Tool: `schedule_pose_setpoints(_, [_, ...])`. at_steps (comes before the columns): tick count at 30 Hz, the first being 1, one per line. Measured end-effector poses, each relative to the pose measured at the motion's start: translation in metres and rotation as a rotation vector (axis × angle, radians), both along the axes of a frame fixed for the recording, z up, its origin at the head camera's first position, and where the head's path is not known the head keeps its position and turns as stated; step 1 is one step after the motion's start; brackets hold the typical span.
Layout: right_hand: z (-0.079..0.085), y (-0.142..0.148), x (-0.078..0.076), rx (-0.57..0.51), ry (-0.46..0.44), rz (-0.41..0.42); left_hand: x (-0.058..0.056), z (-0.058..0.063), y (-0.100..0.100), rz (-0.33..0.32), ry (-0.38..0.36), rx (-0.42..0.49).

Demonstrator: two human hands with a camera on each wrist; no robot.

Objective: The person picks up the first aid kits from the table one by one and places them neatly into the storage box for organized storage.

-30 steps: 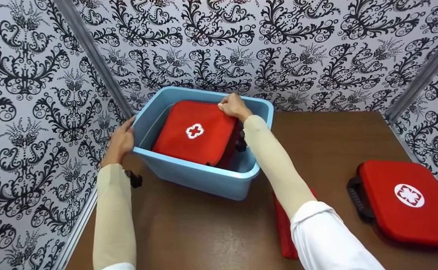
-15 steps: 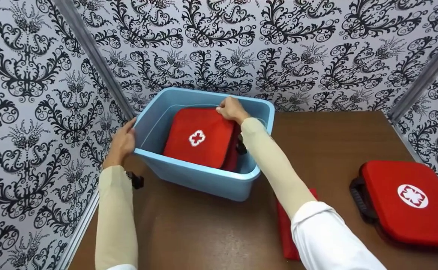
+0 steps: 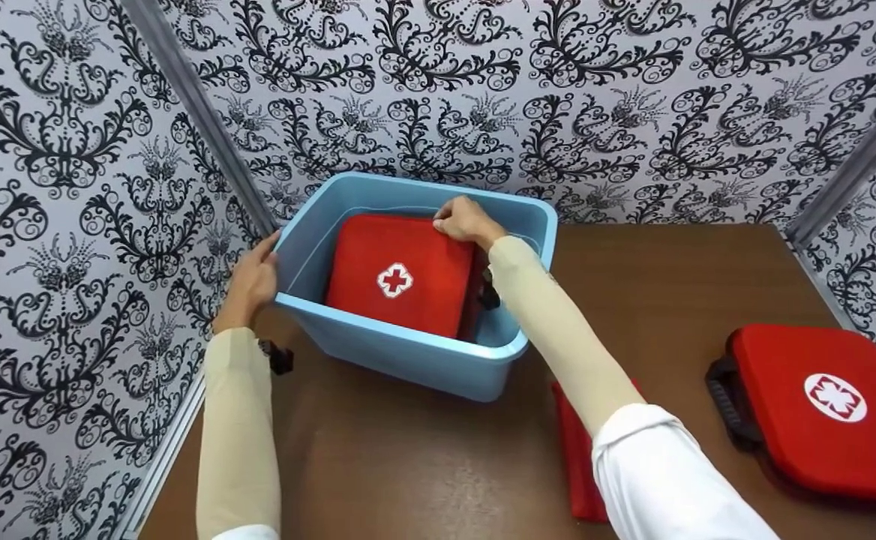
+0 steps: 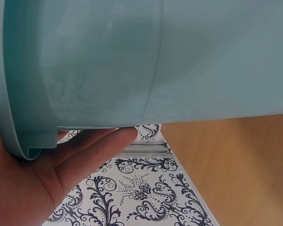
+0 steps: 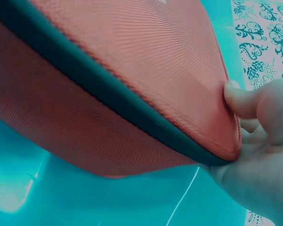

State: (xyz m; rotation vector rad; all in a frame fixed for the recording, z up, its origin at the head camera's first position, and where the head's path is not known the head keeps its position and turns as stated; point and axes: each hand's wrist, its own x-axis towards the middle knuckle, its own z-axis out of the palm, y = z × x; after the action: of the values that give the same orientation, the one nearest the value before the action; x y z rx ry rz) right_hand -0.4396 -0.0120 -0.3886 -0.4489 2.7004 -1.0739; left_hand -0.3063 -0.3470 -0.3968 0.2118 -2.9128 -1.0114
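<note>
A light blue plastic bin (image 3: 400, 356) stands against the back wall. My left hand (image 3: 250, 277) holds its left side; in the left wrist view, extended fingers (image 4: 99, 148) lie along the outer wall below the rim. Inside the bin is a red first-aid bag (image 3: 363, 262) with a white-edged cross, its lid facing up and slightly tilted. My right hand (image 3: 468, 221) pinches the bag's far right corner, thumb on top, other fingers partly hidden beneath. The right wrist view shows a dark band (image 5: 118, 99) running along the bag's edge.
A red first-aid case (image 3: 820, 412) with a black handle (image 3: 734, 405) lies on the brown table (image 3: 378, 457) at the right. A flat red item (image 3: 580, 465) is partly hidden under my right forearm. Patterned walls (image 3: 595, 112) close off the back and sides.
The bag, in my right hand's pinch, has sunk deeper into the bin and shifted slightly right, then turned a little. My left hand stays at the bin's left side.
</note>
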Motion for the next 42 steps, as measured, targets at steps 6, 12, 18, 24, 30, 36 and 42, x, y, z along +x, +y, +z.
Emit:
schedule_pose_setpoints(6, [0.003, 0.006, 0.001, 0.108, -0.073, 0.044, -0.002, -0.002, 0.001, 0.004, 0.028, -0.004])
schedule_pose_setpoints(12, [0.002, 0.006, 0.002, 0.123, -0.137, 0.108, -0.001, -0.004, 0.001, 0.013, 0.043, -0.013])
schedule_pose_setpoints(18, [0.004, 0.004, 0.001, 0.122, -0.242, 0.128, 0.0, -0.002, 0.0, 0.008, 0.058, -0.007])
schedule_pose_setpoints(24, [0.008, 0.006, 0.0, 0.023, -0.276, 0.13, 0.0, -0.002, 0.001, 0.012, 0.053, 0.009])
schedule_pose_setpoints(30, [0.027, 0.026, 0.002, -0.013, -0.346, 0.197, 0.002, -0.003, 0.0, 0.01, 0.022, 0.019])
schedule_pose_setpoints(36, [0.052, 0.053, 0.0, -0.065, -0.315, 0.283, 0.004, -0.003, -0.001, 0.015, 0.024, 0.034])
schedule_pose_setpoints(42, [0.071, 0.087, 0.001, -0.085, -0.193, 0.303, 0.002, -0.004, 0.0, 0.025, 0.039, 0.038])
